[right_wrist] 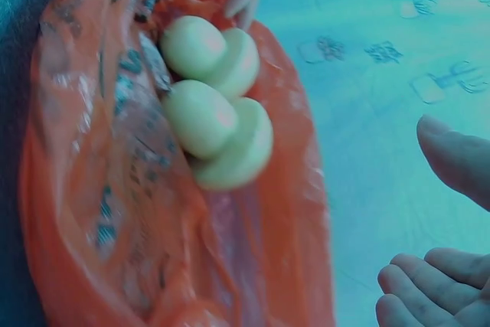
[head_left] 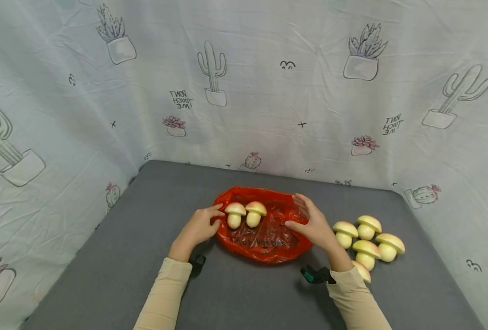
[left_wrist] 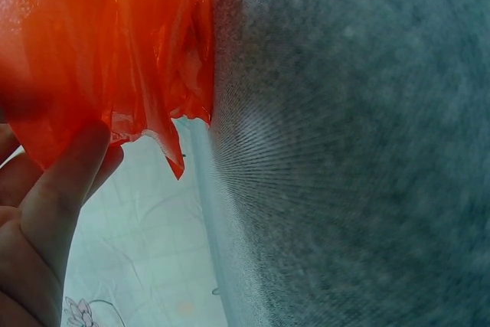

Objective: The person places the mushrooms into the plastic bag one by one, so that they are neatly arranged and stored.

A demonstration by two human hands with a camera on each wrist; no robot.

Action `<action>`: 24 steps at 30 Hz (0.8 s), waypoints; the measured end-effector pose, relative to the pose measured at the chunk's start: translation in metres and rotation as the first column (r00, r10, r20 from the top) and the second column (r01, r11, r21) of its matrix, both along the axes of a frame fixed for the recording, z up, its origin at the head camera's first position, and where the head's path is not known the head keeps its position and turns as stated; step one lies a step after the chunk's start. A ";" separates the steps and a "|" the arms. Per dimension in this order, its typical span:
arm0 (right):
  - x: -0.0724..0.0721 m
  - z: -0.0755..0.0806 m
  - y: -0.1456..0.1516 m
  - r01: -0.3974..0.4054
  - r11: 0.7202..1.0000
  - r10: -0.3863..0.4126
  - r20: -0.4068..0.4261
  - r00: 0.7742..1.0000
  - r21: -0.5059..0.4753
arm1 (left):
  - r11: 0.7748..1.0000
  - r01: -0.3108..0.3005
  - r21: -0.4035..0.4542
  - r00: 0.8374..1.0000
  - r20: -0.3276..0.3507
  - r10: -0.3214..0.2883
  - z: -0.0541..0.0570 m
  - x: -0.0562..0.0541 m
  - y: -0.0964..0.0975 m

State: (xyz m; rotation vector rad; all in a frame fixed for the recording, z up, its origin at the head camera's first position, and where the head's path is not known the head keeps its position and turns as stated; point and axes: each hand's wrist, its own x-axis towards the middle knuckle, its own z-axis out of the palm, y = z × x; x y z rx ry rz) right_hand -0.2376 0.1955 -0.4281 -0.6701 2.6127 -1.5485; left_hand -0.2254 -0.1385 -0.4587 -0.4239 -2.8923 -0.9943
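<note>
A red plastic bag (head_left: 264,259) lies spread with its mouth open on the grey table. Two toy-like mushrooms, a left one (head_left: 235,210) and a right one (head_left: 255,209), sit side by side in its left part. At the bag's left rim, my left hand (head_left: 200,224) pinches the plastic; in the left wrist view its thumb (left_wrist: 65,189) lies against the red film. My right hand (head_left: 315,227) hovers over the bag's right side, thumb and fingers spread apart with nothing between them. Both mushrooms (right_wrist: 230,143) also show in the right wrist view.
Several more mushrooms (head_left: 366,252) cluster on the grey table (head_left: 244,298) to the right, beside my right wrist; the nearest is partly hidden by the forearm. A pale curtain (head_left: 260,91) with cactus drawings hangs behind the table and along its sides.
</note>
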 end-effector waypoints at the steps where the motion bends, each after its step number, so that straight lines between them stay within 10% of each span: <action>1: 0.002 0.002 0.004 0.008 1.000 -0.008 -0.005 1.000 0.000 | 1.000 0.000 -0.002 1.000 0.000 0.000 0.000 0.000 0.000; 24: 0.037 0.036 0.111 0.226 0.974 -0.218 -0.223 0.950 0.014 | 1.000 0.000 0.004 0.999 -0.039 0.000 0.000 0.003 0.000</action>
